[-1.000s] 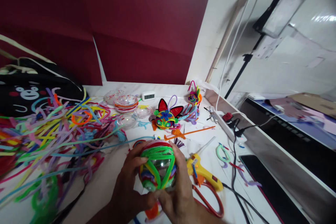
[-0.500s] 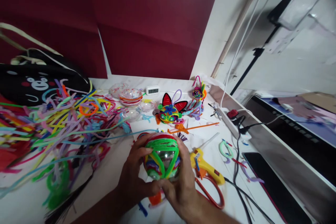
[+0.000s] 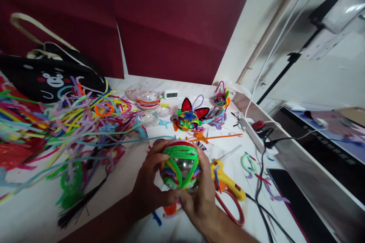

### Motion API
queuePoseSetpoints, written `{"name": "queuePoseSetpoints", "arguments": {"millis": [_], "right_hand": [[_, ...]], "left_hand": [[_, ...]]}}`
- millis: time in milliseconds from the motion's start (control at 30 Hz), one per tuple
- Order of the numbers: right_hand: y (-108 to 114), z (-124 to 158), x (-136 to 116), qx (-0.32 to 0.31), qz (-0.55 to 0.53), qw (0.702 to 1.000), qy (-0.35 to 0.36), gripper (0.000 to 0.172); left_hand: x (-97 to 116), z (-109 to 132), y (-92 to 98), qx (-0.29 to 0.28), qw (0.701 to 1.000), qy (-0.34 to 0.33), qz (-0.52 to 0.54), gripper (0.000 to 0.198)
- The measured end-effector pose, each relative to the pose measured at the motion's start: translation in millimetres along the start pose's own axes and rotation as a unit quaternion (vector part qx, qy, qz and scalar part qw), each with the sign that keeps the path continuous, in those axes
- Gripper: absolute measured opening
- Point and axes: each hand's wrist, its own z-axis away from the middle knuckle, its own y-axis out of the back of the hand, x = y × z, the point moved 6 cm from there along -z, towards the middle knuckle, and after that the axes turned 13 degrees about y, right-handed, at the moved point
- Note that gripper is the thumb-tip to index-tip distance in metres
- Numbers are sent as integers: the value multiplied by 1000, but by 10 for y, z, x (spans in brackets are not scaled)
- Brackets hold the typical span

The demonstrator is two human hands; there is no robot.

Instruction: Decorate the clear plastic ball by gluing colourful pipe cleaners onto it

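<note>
Both my hands cup a clear plastic ball (image 3: 180, 167) wrapped in green, red and other coloured pipe cleaners, held just above the white table (image 3: 119, 190). My left hand (image 3: 149, 188) grips its left side with the thumb under it. On the ball's right side my right hand (image 3: 199, 193) has its fingers curled over the top. A yellow glue gun (image 3: 226, 182) lies right beside my right hand.
A big heap of coloured pipe cleaners (image 3: 62, 129) covers the left of the table, with a black bear-print bag (image 3: 48, 78) behind. Red-handled scissors (image 3: 230, 209), finished pipe-cleaner figures (image 3: 189, 115), clear bowls (image 3: 147, 100), a small clock (image 3: 171, 93), glasses, a power strip (image 3: 258, 131) with cables and a dark phone (image 3: 291, 197) lie around.
The view has swung left and slightly down, so everything sits further right in frame. Both hands keep hold of the ball, which has hardly turned.
</note>
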Motion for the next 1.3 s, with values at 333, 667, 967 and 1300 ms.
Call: {"name": "queuePoseSetpoints", "arguments": {"millis": [333, 667, 967, 1300], "right_hand": [[-13, 15, 17, -5, -11, 1000, -9, 78], [-34, 60, 25, -14, -23, 999, -17, 85], [-31, 50, 35, -19, -14, 1000, -10, 85], [-46, -38, 112, -9, -1, 1000, 15, 77]], "left_hand": [[44, -21, -26, -1, 1000, -8, 28, 75], [87, -26, -36, 12, 999, -8, 43, 71], [54, -17, -18, 41, 999, 36, 3, 85], [-39, -35, -23, -18, 996, 80, 35, 89]]}}
